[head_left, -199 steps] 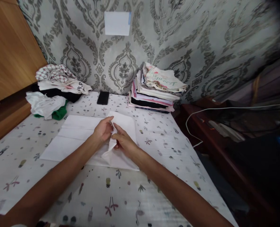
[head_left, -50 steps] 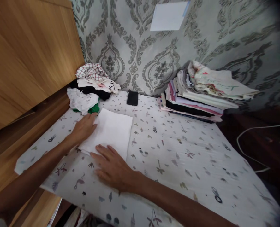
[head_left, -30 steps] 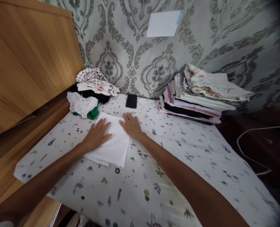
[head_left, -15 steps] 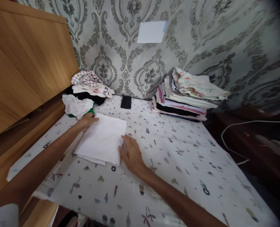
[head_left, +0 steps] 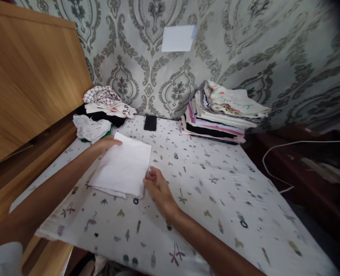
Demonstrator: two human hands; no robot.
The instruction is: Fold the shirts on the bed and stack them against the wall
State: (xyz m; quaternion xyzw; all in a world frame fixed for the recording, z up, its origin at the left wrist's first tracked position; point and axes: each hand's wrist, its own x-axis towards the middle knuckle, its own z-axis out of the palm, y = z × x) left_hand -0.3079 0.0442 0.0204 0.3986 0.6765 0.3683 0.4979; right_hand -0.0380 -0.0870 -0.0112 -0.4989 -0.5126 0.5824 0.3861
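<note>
A folded white cloth (head_left: 124, 165) lies on the patterned sheet (head_left: 192, 214), left of centre. At its far left corner my left hand (head_left: 109, 143) is closed on the edge, thumb on top. My right hand (head_left: 160, 191) is at the cloth's right edge, fingers curled and the thumb touching or very near the side; whether it grips the fabric is hard to see. Behind my left hand sits a crumpled white garment (head_left: 92, 127) with something green under it.
A messy clothes pile (head_left: 106, 105) stands at the back left by the wooden cabinet (head_left: 34, 69). A black phone (head_left: 150, 123) lies near the wall. A tall folded stack (head_left: 215, 122) is at the back right; a white cable (head_left: 276, 147) hangs further right.
The far left corner of the cloth is slightly raised with my left hand. My right hand's fingers have curled in from lying flatter. The view has shifted slightly.
</note>
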